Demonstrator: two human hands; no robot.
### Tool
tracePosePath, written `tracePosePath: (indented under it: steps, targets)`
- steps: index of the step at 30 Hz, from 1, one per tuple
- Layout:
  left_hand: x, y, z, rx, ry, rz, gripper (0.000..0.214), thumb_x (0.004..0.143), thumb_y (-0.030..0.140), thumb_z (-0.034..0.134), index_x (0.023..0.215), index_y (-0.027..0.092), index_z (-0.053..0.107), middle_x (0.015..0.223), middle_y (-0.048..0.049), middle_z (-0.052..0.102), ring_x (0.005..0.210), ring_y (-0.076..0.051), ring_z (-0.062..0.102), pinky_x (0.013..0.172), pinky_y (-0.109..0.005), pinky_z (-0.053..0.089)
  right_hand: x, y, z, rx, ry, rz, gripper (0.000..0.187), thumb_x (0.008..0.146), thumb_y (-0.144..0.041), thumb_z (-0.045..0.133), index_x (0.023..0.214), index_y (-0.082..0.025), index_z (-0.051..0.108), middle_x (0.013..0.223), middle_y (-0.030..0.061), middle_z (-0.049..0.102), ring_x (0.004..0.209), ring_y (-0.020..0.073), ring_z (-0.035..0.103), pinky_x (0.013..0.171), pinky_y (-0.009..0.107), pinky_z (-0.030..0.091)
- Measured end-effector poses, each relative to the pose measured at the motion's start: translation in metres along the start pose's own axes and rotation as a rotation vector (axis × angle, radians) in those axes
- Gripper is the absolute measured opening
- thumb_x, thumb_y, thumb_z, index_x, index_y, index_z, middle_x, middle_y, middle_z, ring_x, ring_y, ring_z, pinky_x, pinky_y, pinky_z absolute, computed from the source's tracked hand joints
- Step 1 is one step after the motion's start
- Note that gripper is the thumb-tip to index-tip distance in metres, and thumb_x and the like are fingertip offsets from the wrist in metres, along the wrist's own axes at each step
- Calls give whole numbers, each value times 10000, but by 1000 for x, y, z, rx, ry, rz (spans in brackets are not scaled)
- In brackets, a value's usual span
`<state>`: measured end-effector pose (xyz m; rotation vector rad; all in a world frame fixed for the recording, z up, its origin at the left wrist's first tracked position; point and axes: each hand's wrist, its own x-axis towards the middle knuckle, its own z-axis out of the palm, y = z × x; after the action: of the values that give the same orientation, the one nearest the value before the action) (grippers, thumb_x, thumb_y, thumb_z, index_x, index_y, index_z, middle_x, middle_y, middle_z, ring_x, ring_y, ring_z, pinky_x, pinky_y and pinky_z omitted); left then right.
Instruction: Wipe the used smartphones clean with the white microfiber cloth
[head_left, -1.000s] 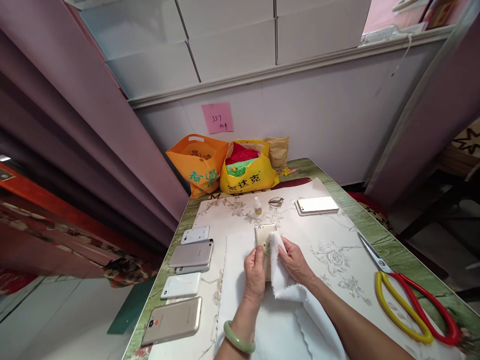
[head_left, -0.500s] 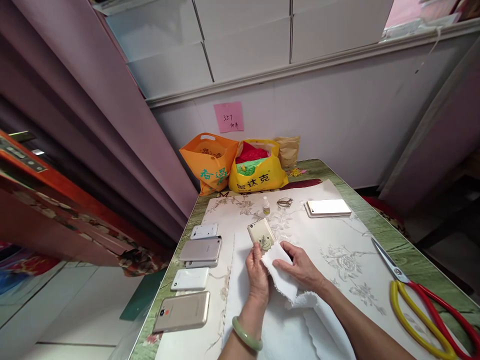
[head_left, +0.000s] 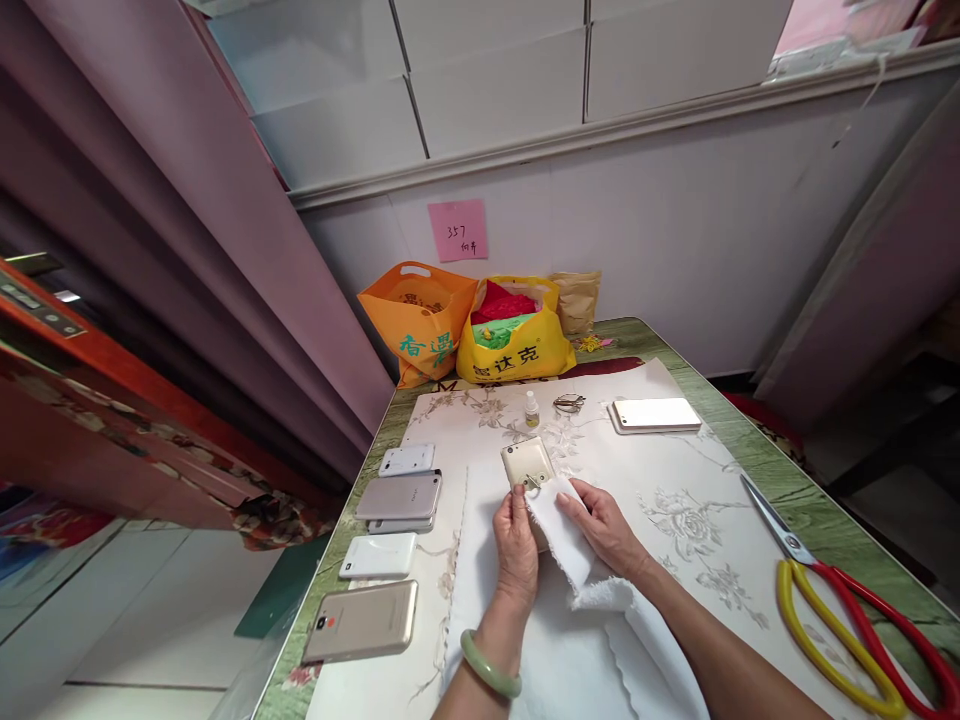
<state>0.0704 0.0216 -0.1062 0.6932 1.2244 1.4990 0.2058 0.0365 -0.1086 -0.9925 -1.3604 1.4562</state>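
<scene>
My left hand [head_left: 517, 545], above a green bangle, is closed on the lower left side of a gold smartphone [head_left: 523, 462] whose back faces me. A camera lens shows at its top corner, and a ring or sticker sits lower on the back, partly covered. In my right hand [head_left: 609, 530] the end of a white cloth [head_left: 564, 530] is pinched, its fold lying over the lower part of the phone. The rest of the cloth drapes down to the table in front of me.
Several phones [head_left: 364, 620] line the left table edge; more phones [head_left: 656, 413] are stacked at right. Large scissors [head_left: 799, 565] lie open on the right. A small bottle [head_left: 532, 410] and glasses [head_left: 569, 403] sit beyond my hands. An orange bag [head_left: 420, 320] and yellow bag [head_left: 517, 350] stand at the back.
My right hand and the cloth have shifted slightly up and right over the phone, covering more of its back. The phone has turned a little in my left hand.
</scene>
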Motion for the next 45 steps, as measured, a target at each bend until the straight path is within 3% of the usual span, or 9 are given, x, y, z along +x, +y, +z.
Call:
tracePosePath:
  steps: [10,16,21,27,30,34,38,41,45]
  targets:
    - [-4,-2,-1,374,-427,82,453,855,542,588,601,179,491,558,46,359,560,-99,306,531,-250,267,13,29,-6,218,412,-54,458,843,-613,568,979,-181,635,724,15,665,657,186,592,598,269,478]
    - [0,-5,0,146,-154,35,469,797,599,636,651,156,585,588,15,511,572,-112,433,564,-241,360,8,15,-5,-86,181,-127,418,885,-540,517,989,-163,665,834,38,679,795,214,595,734,295,487]
    - [3,-7,0,-46,34,-7,495,765,625,655,878,145,705,803,-68,708,758,-195,633,731,-293,484,3,4,-1,-279,30,-157,322,858,-486,550,836,-188,669,698,-10,611,681,170,526,634,254,442]
    - [-1,-3,-3,-89,141,-50,492,803,604,621,997,162,715,1043,-103,730,979,-227,659,853,-307,492,-2,-3,2,-380,-27,-156,320,847,-489,609,731,-192,577,628,-43,494,593,121,407,561,236,358]
    - [-1,-1,-4,-65,120,-33,435,819,574,619,941,167,713,968,-77,733,927,-208,652,809,-291,490,-2,-3,2,-261,-23,-109,343,838,-520,627,780,-182,607,689,-23,547,639,137,467,585,240,395]
    - [0,-1,-4,-108,-80,-33,330,802,494,676,779,165,665,712,-13,678,666,-152,597,621,-256,447,1,4,0,80,107,55,426,817,-580,635,935,-170,643,743,10,627,633,163,543,552,255,441]
    - [0,-5,-5,-46,-209,-79,524,821,615,587,579,150,602,476,-19,557,419,-113,460,443,-256,319,6,13,-5,271,255,101,473,776,-604,678,960,-169,646,695,15,651,582,169,570,521,262,456]
    - [1,-4,-5,-41,-184,-96,706,822,769,405,560,142,599,456,-52,552,383,-123,455,404,-268,300,9,14,-11,316,288,87,478,744,-606,712,919,-164,656,678,17,662,553,157,568,512,257,461]
    - [3,5,-3,-175,-32,-74,583,781,722,545,730,148,627,510,-8,573,428,-120,509,406,-237,352,11,10,-20,369,317,87,485,710,-602,744,903,-163,673,651,10,668,526,148,565,501,252,468]
